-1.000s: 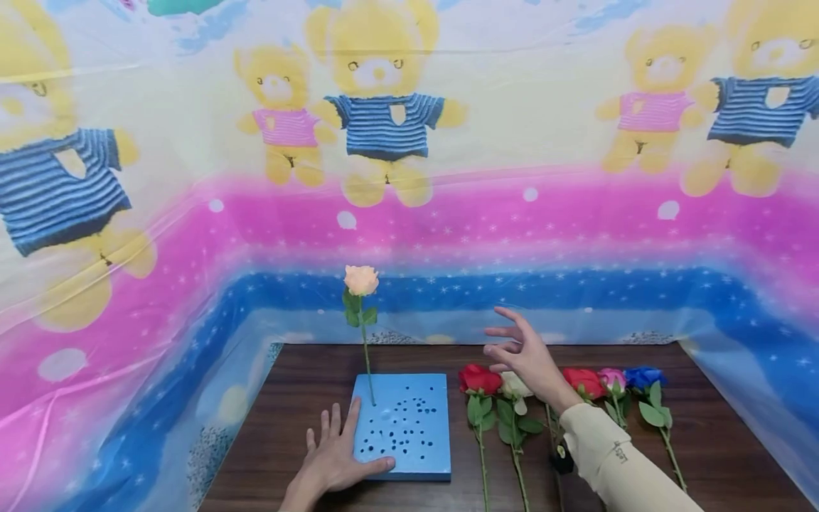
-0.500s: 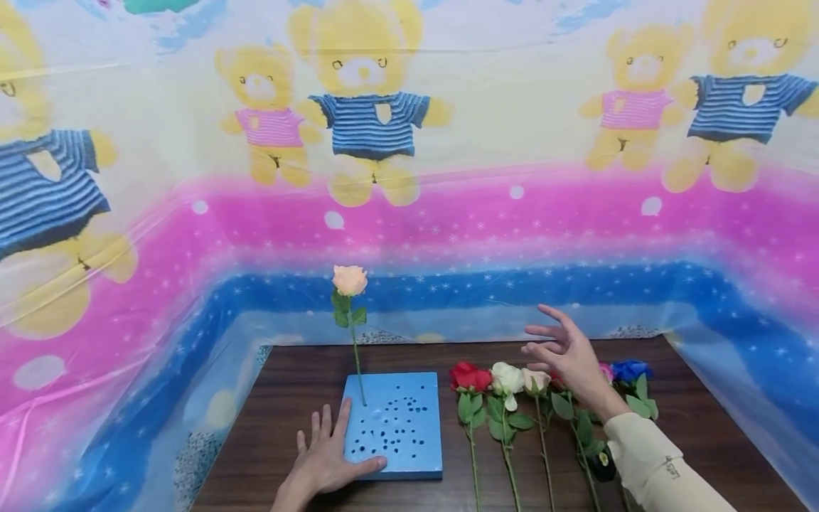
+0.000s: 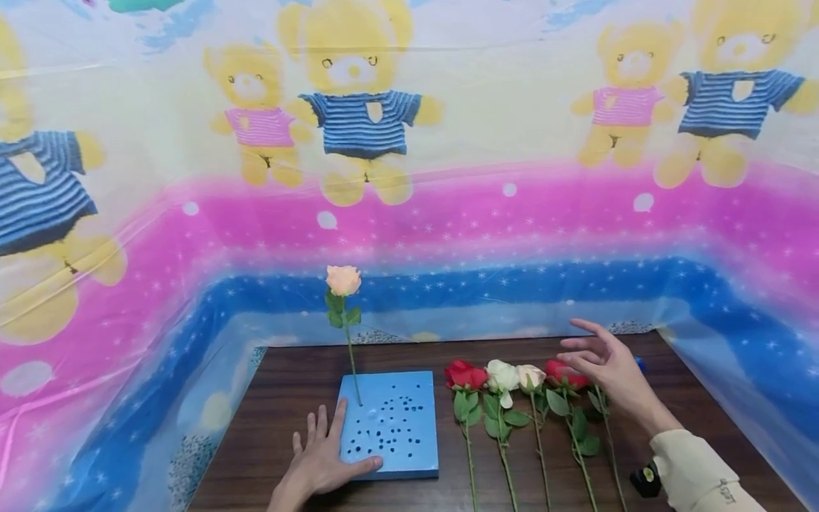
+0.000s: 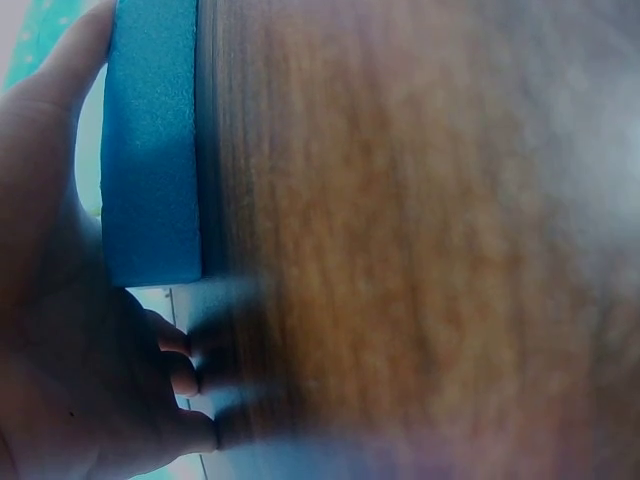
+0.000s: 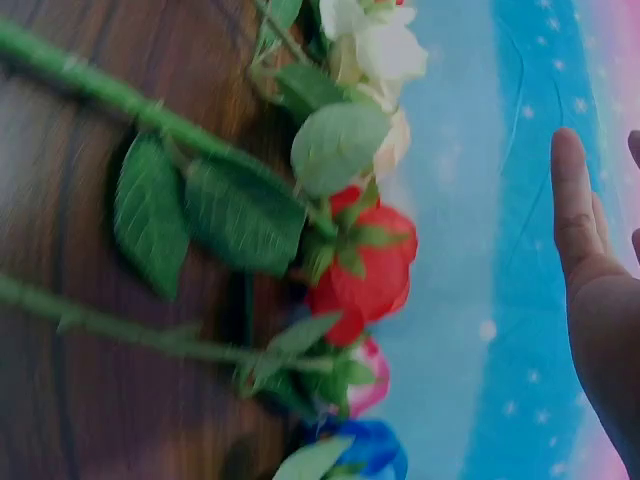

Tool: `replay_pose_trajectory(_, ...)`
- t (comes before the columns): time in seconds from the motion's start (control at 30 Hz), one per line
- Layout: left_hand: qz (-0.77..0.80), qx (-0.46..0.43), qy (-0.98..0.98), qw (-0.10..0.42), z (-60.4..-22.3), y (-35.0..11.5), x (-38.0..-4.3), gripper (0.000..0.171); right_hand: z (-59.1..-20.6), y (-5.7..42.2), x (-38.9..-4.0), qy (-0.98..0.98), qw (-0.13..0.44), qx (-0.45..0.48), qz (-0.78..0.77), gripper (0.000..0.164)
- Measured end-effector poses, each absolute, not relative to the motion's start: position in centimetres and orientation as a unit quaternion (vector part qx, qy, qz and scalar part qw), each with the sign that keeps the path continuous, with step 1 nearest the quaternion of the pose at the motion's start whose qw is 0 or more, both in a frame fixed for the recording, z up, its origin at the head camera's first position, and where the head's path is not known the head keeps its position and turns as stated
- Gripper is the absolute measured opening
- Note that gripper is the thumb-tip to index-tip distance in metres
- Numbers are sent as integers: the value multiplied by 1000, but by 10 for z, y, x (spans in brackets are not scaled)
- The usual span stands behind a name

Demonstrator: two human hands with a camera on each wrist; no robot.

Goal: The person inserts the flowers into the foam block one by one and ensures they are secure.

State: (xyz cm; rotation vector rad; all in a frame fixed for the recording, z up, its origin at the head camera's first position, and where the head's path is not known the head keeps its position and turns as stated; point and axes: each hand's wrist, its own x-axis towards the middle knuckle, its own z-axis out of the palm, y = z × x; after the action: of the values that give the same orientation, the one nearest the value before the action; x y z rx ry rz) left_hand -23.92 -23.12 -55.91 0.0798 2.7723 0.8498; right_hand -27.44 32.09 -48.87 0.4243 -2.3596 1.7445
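Note:
My left hand [image 3: 323, 455] rests on the left side of a blue foam block [image 3: 422, 427] with many small holes, its fingers spread and its thumb along the front edge. A peach rose [image 3: 343, 281] stands upright in the block near its back left. Above the right part of the table hovers my right hand [image 3: 611, 373], holding nothing, its fingers loosely extended. Beneath and beside it lie a red rose [image 3: 465, 375], a white rose [image 3: 502, 375], a pale rose [image 3: 530, 377] and another red rose [image 5: 370, 265]. A pink rose [image 5: 370, 378] and a blue rose [image 5: 365, 448] show in the right wrist view.
The dark wooden table [image 3: 288, 384] carries everything. A small black object [image 3: 645, 481] sits by my right sleeve [image 3: 694, 466]. A printed curtain [image 3: 473, 242] with teddy bears hangs close behind the table and along its sides.
My right hand has moved to the right over the lying roses, uncovering the pale rose and more of the second red one. The left hand stays on the block. The head view has turned slightly right.

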Motion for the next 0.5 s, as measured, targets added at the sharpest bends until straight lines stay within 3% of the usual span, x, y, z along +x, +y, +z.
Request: replay_pose_trajectory(0.5, 288, 31, 949, 121, -559, -231, -239, 138, -497, 391, -246, -767, 122, 143, 613, 63)
